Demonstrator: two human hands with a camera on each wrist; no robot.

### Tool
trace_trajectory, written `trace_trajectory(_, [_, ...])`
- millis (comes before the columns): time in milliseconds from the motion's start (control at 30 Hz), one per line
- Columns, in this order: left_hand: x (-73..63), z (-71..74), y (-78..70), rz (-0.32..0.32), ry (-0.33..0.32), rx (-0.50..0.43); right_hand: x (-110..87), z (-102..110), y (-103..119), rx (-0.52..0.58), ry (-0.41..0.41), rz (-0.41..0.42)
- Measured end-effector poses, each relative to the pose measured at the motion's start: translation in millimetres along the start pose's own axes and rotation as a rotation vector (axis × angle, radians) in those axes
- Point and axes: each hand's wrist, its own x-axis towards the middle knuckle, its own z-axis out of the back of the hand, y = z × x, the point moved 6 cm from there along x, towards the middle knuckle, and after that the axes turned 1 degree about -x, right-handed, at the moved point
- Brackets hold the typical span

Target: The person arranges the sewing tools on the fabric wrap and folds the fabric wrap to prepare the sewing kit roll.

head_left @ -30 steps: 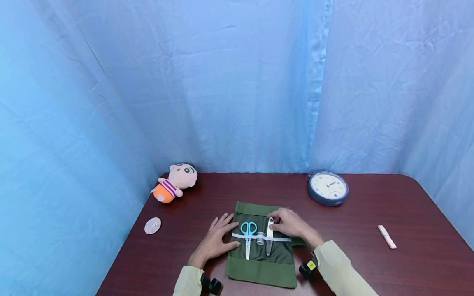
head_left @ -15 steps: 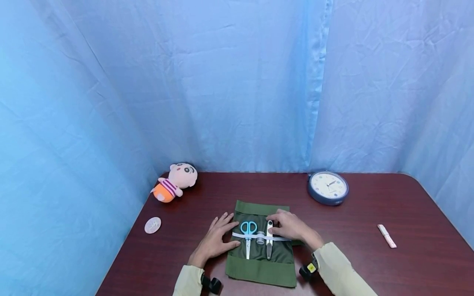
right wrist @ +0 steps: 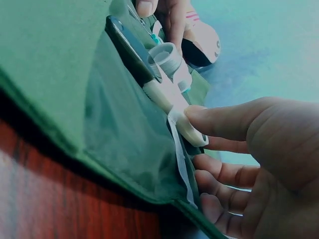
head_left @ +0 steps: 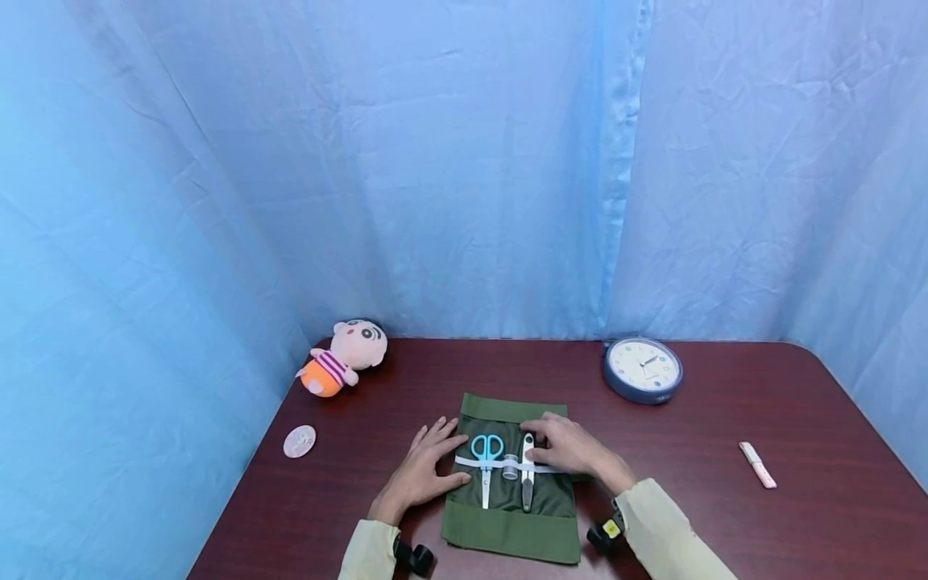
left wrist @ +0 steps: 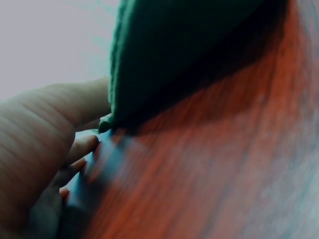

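An opened dark green fabric pouch [head_left: 511,533] lies on the table with a white elastic strap [head_left: 466,461] across it. Light-blue-handled scissors [head_left: 486,486], a grey spool-like roll [head_left: 510,474] and a slim tool with a white handle and dark tapered end [head_left: 528,489] sit under the strap. My right hand [head_left: 575,445] pinches the tool's white handle [right wrist: 161,95]; in the right wrist view the thumb lies on it beside the strap. My left hand [head_left: 420,477] rests with spread fingers at the pouch's left edge, close to the scissors; the left wrist view shows its fingers along the green fabric [left wrist: 149,55].
A plush doll [head_left: 341,360] lies at the back left, with a round whitish disc [head_left: 299,441] in front of it. A blue-rimmed clock [head_left: 642,369] stands at the back right. A white and pink marker [head_left: 757,465] lies farther right. Blue curtains [head_left: 449,177] surround the table.
The white-handled tool has slid a little toward me under the strap, my right hand moving slightly with it. The left hand and the other things stay put.
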Motion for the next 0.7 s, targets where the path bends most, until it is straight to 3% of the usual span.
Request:
trace_trajectory(267, [0.1,-1.1,0.4,0.004,0.007,-0.003,-8.5,18,-10,0.05,-0.063,0.031])
trace_trajectory(700, [0.5,-0.4,0.4,-0.006,-0.004,0.011,-49.6,70,-46,0.128,-0.207,-0.102])
